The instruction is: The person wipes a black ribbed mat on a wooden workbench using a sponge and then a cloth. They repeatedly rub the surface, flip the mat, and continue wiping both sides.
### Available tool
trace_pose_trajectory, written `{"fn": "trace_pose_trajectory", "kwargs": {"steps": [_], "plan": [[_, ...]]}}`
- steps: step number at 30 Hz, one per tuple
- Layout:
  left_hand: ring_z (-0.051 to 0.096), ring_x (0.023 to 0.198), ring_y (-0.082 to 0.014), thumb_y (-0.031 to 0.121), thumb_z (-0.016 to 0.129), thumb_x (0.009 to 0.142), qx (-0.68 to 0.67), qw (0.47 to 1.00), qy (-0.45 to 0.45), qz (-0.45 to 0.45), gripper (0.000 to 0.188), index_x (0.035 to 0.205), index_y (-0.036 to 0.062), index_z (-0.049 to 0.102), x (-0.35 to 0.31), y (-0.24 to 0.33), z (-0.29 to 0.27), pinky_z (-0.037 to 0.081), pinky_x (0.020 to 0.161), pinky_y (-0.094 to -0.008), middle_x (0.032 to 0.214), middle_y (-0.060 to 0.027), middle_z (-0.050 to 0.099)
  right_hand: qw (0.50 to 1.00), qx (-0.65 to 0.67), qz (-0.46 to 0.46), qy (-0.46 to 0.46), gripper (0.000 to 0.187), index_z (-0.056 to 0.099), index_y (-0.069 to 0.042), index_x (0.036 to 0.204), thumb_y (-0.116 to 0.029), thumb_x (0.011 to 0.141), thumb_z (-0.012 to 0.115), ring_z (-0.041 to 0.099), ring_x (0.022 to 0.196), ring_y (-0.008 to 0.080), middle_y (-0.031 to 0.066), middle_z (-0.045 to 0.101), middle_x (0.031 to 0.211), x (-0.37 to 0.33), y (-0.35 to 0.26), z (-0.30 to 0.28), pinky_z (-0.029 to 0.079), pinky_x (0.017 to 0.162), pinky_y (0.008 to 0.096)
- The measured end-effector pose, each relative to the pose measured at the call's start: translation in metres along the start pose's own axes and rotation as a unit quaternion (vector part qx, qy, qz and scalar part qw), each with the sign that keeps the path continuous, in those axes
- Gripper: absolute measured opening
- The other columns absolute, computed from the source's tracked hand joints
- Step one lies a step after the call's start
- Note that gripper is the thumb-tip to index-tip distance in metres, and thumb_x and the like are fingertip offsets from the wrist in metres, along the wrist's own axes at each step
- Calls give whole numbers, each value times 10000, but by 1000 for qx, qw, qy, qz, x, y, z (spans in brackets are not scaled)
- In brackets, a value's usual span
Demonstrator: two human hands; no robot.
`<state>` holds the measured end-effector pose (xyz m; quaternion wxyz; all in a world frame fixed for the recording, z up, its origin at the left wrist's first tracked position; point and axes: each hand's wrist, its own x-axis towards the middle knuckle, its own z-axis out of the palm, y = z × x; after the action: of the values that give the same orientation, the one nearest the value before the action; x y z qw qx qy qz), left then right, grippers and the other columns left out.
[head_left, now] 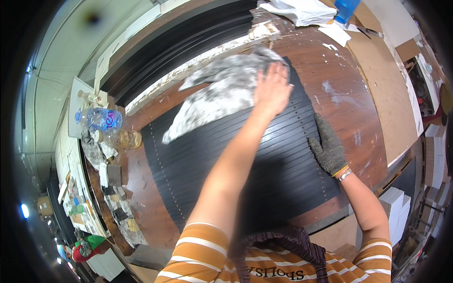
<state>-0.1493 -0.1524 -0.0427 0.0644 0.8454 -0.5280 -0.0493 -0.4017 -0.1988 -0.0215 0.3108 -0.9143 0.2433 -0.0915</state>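
Note:
A black panel of narrow slats [222,146] lies on the brown table, with a row of small dots along each side. Across its far part spreads a crumpled white-and-grey cloth [212,99], slightly blurred. My bare left hand [273,92] presses on the cloth's right end, fingers stretched out and a little smeared by motion. On the panel's right edge rests my right hand [328,148] in a dark grey knit glove, its fingers flat and thumb apart.
Long black strips [188,42] are stacked along the far side. To the left stand a clear plastic bottle [101,119] and a jar [125,139], near scraps and rags. A white cloth [302,10] and blue container [346,9] sit far right. Another person [87,250] is at lower left.

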Motion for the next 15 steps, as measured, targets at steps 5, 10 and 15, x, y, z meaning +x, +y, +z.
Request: {"fn": "trace_pose_trajectory", "kwargs": {"steps": [5,10,15], "plan": [[198,1556,-258,380,366,1073,-72,978,-36,192,597,1566,45,335,-19,56,15,148,1266,-507,1661,-101,285,1000,-14,-6,6,656,399,9,1516,-243,961,641,427,1423,370,233,453,1529,-2,10,2,321,1192,426],[248,1539,-294,320,392,1063,-66,998,-3,-25,565,1544,24,370,-14,-41,-30,226,1221,-558,1639,-156,320,998,-45,-40,18,666,400,4,1513,-277,961,644,428,1416,375,227,459,1523,-3,9,5,324,1190,435],[147,1569,-275,406,352,1071,52,998,-33,4,647,1610,67,236,-38,-11,-13,163,1259,-534,1691,-121,193,998,-22,-41,31,661,407,0,1510,-283,963,644,426,1415,380,226,455,1527,-3,15,8,315,1196,436]]}}
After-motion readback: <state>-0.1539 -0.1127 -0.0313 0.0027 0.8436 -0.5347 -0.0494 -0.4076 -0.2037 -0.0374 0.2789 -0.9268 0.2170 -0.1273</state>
